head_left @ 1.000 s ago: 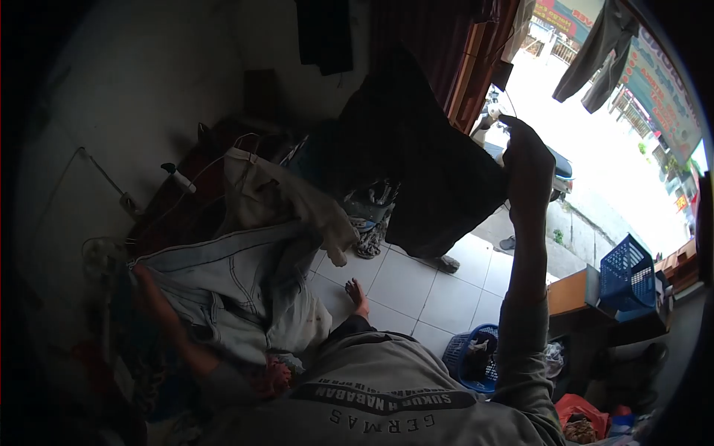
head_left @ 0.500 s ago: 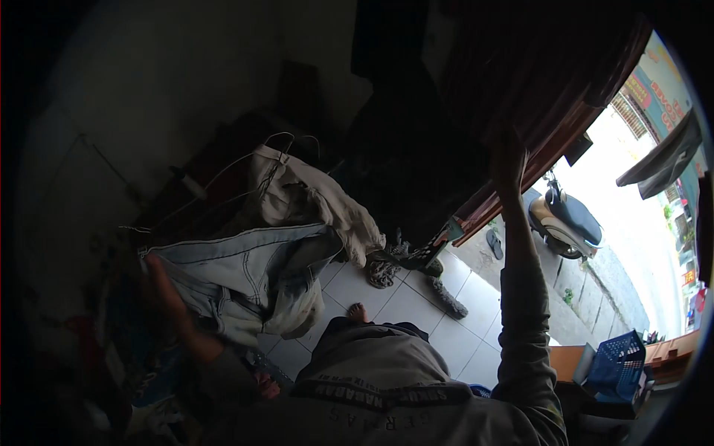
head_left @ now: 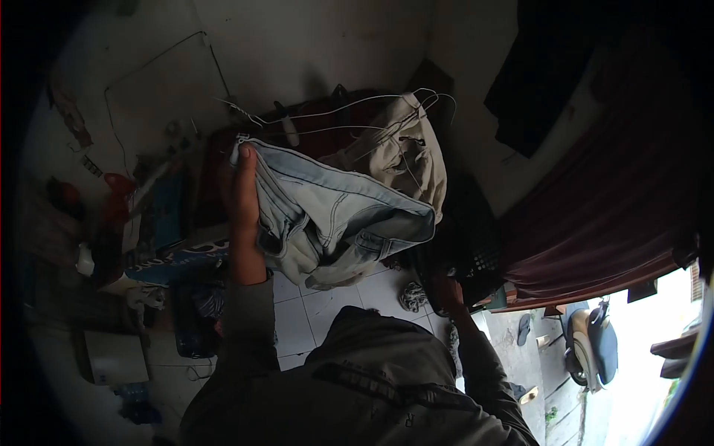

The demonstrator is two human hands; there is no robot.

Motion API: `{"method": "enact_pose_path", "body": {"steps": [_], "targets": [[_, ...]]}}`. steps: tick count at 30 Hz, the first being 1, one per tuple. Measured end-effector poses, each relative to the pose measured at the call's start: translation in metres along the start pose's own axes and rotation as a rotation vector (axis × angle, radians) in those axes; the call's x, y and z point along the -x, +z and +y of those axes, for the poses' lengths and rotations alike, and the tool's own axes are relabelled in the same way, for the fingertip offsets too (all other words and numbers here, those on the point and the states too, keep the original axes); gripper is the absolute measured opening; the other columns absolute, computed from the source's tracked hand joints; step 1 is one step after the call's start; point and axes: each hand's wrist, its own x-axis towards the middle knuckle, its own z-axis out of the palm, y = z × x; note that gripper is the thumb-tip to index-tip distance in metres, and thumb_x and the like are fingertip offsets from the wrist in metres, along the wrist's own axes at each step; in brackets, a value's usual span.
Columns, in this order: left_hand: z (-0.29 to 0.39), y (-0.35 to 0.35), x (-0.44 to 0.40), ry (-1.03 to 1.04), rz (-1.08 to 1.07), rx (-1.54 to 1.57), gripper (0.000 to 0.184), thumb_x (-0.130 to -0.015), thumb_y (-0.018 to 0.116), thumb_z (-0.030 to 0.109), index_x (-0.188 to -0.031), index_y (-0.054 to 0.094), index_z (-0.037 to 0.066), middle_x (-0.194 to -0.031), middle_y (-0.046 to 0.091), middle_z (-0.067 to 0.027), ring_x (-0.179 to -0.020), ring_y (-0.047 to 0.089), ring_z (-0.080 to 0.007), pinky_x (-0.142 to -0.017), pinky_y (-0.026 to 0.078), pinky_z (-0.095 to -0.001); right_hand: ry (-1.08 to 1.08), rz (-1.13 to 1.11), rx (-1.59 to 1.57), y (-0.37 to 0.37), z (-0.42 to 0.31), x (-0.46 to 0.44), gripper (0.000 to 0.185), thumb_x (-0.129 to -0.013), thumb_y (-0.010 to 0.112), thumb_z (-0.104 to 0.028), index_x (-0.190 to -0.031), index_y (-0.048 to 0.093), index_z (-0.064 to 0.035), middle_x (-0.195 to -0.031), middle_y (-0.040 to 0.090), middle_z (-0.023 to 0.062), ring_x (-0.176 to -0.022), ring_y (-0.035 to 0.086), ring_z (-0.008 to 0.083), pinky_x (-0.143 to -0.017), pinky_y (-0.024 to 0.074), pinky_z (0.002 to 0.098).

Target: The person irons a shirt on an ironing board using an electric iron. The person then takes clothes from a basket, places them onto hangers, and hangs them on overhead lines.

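Observation:
My left hand [head_left: 244, 197] is raised, closed on the waistband edge of light-blue jeans [head_left: 338, 201]. Their waist gapes toward the right and the legs droop below. Close behind them is a beige garment [head_left: 387, 152] on wire hangers [head_left: 338, 108], whose thin loops rise above both pieces of clothing. How many hangers there are I cannot tell. Low on the right, my right hand [head_left: 446, 291] is beside a dark, perforated object [head_left: 483, 260]; shadow hides its fingers and whatever they may touch.
A dark red curtain [head_left: 595, 223] hangs at the right by the doorway, with a parked scooter [head_left: 591, 346] outside. A white box [head_left: 115, 357] and a dark bag-like item [head_left: 197, 316] stand on the left. Grey patterned cloth [head_left: 413, 296] lies on the white tiled floor [head_left: 312, 320].
My view has swung toward the right. My right hand has come down from the curtain edge to the dark object. The jeans, still in my left hand, and the beige garment now appear higher.

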Motion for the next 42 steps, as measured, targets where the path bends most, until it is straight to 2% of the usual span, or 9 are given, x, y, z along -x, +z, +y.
{"method": "enact_pose_path", "body": {"steps": [6,9,15,18,22,26,28,32,42], "targets": [[0.013,-0.013,-0.010,-0.044,-0.055,0.028,0.031,-0.105,0.061,0.032,-0.082,0.055,0.012,-0.078,0.044,0.0108,-0.075,0.037,-0.0020,-0.067,0.030,-0.0233,-0.260,0.354,-0.015,-0.010,-0.053,-0.005,0.026,-0.101,0.055,-0.025,-0.105,0.068,-0.0037,-0.080,0.073,0.0198,-0.077,0.072,0.0431,-0.068,0.0570,0.0519],[0.028,-0.046,-0.039,-0.059,-0.145,0.025,0.030,-0.105,0.061,0.030,-0.082,0.056,0.011,-0.078,0.045,0.0105,-0.074,0.037,-0.0020,-0.066,0.030,-0.0236,-0.202,0.359,-0.485,-0.140,-0.225,0.032,0.020,-0.101,0.055,-0.016,-0.100,0.068,0.0000,-0.081,0.072,0.0171,-0.080,0.075,0.0293,-0.072,0.0576,0.0399],[0.023,-0.041,-0.048,-0.097,-0.212,0.050,0.030,-0.106,0.060,0.025,-0.082,0.059,0.007,-0.075,0.047,0.0096,-0.070,0.036,-0.0023,-0.062,0.029,-0.0245,-0.764,-0.168,-0.854,-0.178,-0.414,0.025,0.027,-0.107,0.053,-0.019,-0.120,0.065,0.0017,-0.103,0.073,0.0188,-0.095,0.072,0.0320,-0.083,0.0533,0.0372],[0.023,-0.051,-0.054,-0.053,-0.210,0.007,0.029,-0.105,0.060,0.023,-0.084,0.061,0.005,-0.074,0.047,0.0095,-0.070,0.036,-0.0023,-0.061,0.029,-0.0243,-0.537,-0.357,-0.541,-0.135,-0.462,-0.002,0.038,-0.108,0.052,-0.029,-0.128,0.062,0.0017,-0.110,0.072,0.0169,-0.098,0.070,0.0305,-0.086,0.0516,0.0357],[0.007,-0.057,-0.043,-0.077,-0.130,0.017,0.028,-0.106,0.060,0.025,-0.086,0.061,0.005,-0.076,0.048,0.0093,-0.071,0.037,-0.0021,-0.063,0.030,-0.0233,-0.018,-0.735,-1.245,-0.117,-0.451,-0.006,0.045,-0.103,0.064,-0.030,-0.128,0.058,0.0064,-0.107,0.066,0.0075,-0.092,0.062,0.0156,-0.080,0.0503,0.0325],[0.007,-0.070,-0.034,-0.112,-0.053,0.001,0.029,-0.107,0.059,0.026,-0.085,0.059,0.007,-0.076,0.048,0.0095,-0.071,0.037,-0.0023,-0.063,0.032,-0.0236,-0.244,-0.527,-1.517,-0.136,-0.424,0.027,0.032,-0.101,0.067,-0.020,-0.122,0.058,0.0023,-0.094,0.068,0.0077,-0.084,0.062,0.0106,-0.073,0.0514,0.0299],[0.006,-0.078,-0.036,-0.092,-0.014,-0.019,0.030,-0.108,0.057,0.027,-0.084,0.057,0.008,-0.076,0.048,0.0096,-0.072,0.038,-0.0025,-0.063,0.032,-0.0238,-0.472,-0.120,-0.815,-0.148,-0.407,0.040,0.025,-0.099,0.067,-0.012,-0.118,0.059,0.0021,-0.078,0.068,0.0105,-0.067,0.066,0.0150,-0.062,0.0517,0.0303],[-0.004,-0.079,-0.031,0.006,-0.007,-0.148,0.027,-0.106,0.059,0.024,-0.089,0.061,0.004,-0.077,0.053,0.0071,-0.073,0.041,-0.0033,-0.064,0.035,-0.0240,-0.798,0.472,-0.637,-0.140,-0.400,0.046,0.016,-0.095,0.066,-0.004,-0.110,0.061,0.0011,-0.073,0.068,0.0159,-0.055,0.067,0.0290,-0.051,0.0481,0.0349],[0.008,-0.070,-0.012,-0.006,-0.048,-0.172,0.027,-0.105,0.059,0.025,-0.096,0.066,0.000,-0.077,0.055,0.0053,-0.074,0.044,-0.0035,-0.064,0.035,-0.0243,-0.577,0.682,-0.785,-0.159,-0.350,0.024,0.020,-0.104,0.059,-0.020,-0.106,0.065,-0.0004,-0.079,0.070,0.0143,-0.066,0.071,0.0254,-0.062,0.0535,0.0356]]}}
